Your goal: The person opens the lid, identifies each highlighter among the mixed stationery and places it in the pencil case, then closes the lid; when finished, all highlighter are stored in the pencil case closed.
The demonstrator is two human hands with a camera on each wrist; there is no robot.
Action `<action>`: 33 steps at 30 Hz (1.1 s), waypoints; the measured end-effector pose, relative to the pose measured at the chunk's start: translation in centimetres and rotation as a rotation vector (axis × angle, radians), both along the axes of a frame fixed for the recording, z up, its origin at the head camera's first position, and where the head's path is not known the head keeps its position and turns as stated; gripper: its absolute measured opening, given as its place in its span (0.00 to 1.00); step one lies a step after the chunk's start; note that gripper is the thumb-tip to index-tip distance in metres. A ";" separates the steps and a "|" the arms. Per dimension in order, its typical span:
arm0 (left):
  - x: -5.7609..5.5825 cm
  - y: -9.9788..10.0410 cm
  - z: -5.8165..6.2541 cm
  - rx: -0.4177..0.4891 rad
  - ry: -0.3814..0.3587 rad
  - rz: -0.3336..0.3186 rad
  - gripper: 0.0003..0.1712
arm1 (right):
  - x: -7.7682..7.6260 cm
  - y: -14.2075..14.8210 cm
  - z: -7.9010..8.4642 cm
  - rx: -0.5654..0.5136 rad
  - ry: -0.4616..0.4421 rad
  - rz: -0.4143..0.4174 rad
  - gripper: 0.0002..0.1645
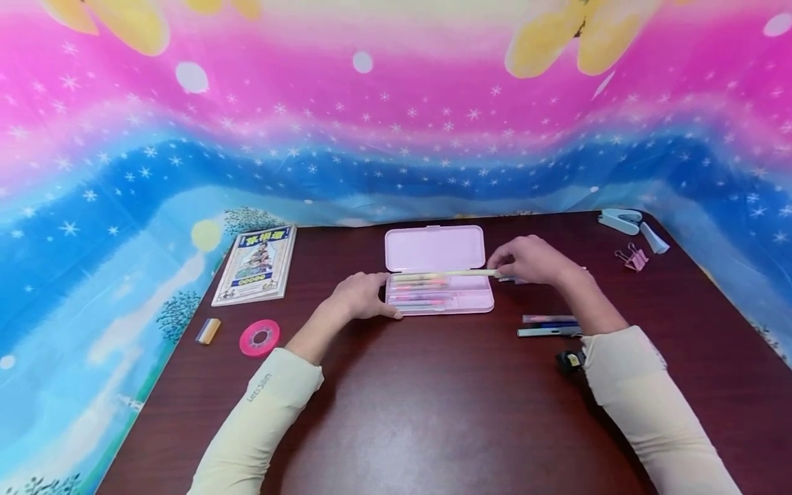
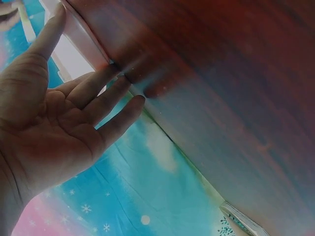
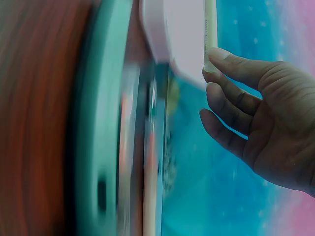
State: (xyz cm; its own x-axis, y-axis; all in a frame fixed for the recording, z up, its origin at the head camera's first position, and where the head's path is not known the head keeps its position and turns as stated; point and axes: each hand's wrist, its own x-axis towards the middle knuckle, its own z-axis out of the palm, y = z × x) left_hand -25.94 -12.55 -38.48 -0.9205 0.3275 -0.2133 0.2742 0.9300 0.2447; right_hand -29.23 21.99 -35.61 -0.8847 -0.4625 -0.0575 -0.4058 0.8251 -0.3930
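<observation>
A pink pencil case [image 1: 476, 302] lies on the table with its lid [image 1: 434, 249] raised at the back. Several pens and markers [image 1: 421, 300] fill its left part. My left hand [image 1: 359, 295] touches the case's left end, thumb near the front corner. Its fingers look fairly straight in the left wrist view [image 2: 64, 113]. At the case's right end, my right hand [image 1: 526, 260] pinches a slim pale-yellow strip [image 3: 210, 29] by its end, between thumb and index finger. The strip lies along the back of the case below the lid; its exact kind is unclear.
Several pens [image 1: 547, 332] and a small black item [image 1: 569, 361] lie by the right forearm. A stapler [image 1: 621, 221] and pink binder clip [image 1: 632, 258] sit at the far right. Left are a booklet [image 1: 256, 265], a pink tape roll [image 1: 260, 337] and an eraser-like block [image 1: 209, 331].
</observation>
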 end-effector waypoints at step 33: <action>-0.1 0.0 -0.2 0.008 0.007 -0.007 0.47 | 0.1 -3.8 -1.7 0.011 0.107 0.035 0.10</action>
